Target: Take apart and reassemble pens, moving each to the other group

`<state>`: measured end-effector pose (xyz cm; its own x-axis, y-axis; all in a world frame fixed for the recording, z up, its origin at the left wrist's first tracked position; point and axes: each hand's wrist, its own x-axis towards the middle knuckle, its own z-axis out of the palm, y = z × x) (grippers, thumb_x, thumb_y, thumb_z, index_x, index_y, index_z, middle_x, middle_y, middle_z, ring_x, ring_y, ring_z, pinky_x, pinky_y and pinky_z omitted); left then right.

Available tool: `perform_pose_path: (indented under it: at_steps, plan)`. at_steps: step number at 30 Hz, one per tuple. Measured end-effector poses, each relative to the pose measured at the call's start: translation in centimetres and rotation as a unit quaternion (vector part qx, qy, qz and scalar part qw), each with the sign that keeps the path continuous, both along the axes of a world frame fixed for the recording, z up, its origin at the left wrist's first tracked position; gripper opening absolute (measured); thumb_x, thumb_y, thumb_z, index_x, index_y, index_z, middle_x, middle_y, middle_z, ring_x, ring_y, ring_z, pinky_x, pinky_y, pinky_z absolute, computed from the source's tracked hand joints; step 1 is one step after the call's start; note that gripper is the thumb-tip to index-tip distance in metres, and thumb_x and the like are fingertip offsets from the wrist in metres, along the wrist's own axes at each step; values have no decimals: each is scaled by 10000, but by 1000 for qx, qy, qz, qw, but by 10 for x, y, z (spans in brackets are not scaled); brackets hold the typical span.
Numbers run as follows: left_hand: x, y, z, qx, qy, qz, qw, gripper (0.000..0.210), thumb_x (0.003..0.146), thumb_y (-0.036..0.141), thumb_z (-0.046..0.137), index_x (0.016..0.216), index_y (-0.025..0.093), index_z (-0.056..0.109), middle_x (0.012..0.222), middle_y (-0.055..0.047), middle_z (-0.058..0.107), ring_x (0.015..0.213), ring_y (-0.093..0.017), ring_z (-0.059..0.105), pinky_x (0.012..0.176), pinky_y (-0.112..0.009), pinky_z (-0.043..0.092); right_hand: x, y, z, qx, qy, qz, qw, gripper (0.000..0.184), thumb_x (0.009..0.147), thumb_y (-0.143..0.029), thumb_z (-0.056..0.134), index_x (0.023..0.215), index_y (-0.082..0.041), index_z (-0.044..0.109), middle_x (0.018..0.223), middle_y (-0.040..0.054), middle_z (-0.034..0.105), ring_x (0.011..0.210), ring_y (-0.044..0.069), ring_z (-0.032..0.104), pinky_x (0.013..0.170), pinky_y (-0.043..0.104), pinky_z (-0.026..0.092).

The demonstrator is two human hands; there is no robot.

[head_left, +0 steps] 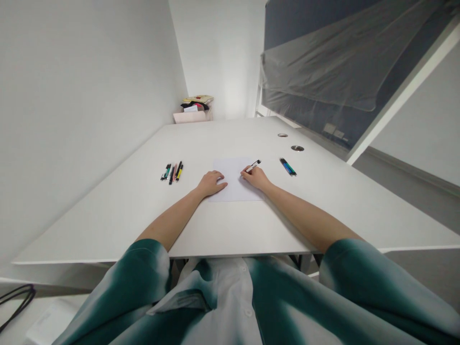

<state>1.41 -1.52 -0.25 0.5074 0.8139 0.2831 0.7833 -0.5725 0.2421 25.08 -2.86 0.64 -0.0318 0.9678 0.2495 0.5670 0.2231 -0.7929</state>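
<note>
A sheet of white paper lies flat on the white table in front of me. My left hand rests on the paper's left edge, fingers apart, with nothing held. In my right hand is a white pen with a black end. Its tip points down at the right part of the sheet. Any marks on the paper are too faint to make out.
Several pens and markers lie left of the paper. Blue and green pens lie on the right. Two round grommets sit in the tabletop. A box of items stands at the far end, and a plastic-draped dark board at right.
</note>
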Motion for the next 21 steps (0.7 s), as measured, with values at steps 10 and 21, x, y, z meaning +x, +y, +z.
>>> perform_pose_path:
  at_steps: [10, 21]
  plan:
    - [6, -15, 15, 68, -49, -33, 996, 311, 866, 347, 614, 1132, 193, 661, 1184, -109, 677, 1156, -275, 578, 1038, -447, 433, -2, -1, 3, 24, 167, 44, 985, 180, 776, -373, 654, 756, -195, 671, 663, 27, 679, 669, 165, 595, 673, 282, 463]
    - [19, -23, 20, 93, -44, -83, 991, 251, 944, 325, 501, 1008, 210, 714, 1068, -87, 723, 1060, -241, 610, 957, -425, 445, -21, -16, 12, -49, 215, 155, 963, 300, 689, -481, 747, 732, -195, 670, 681, 22, 690, 653, 144, 586, 631, 263, 449]
